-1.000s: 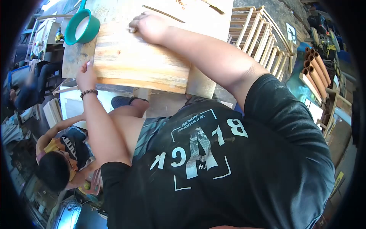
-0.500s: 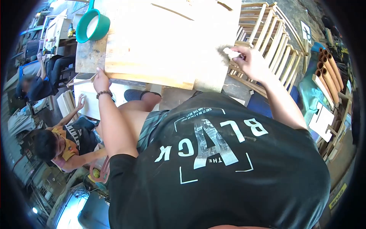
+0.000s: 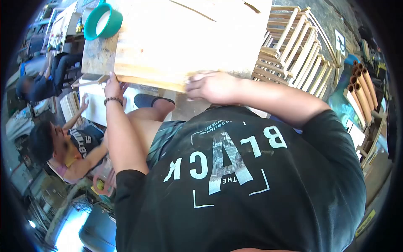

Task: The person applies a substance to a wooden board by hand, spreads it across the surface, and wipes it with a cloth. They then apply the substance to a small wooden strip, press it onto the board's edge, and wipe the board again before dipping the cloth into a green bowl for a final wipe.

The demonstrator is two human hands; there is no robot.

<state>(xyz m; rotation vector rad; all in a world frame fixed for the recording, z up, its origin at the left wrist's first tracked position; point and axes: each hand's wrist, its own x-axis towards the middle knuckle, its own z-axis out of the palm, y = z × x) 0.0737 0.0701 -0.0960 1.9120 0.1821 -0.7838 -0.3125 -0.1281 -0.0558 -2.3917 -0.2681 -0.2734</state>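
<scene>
Right hand (image 3: 212, 86) returned, on board (image 3: 180, 42) near edge

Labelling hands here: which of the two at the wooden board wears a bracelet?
The left hand, at the board corner: a dark bead bracelet circles its wrist. The right hand has a bare wrist.

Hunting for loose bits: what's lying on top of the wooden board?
Thin wood strips lie at the wooden board's far end. The right hand rests on its near edge; anything beneath that hand is covered.
</scene>
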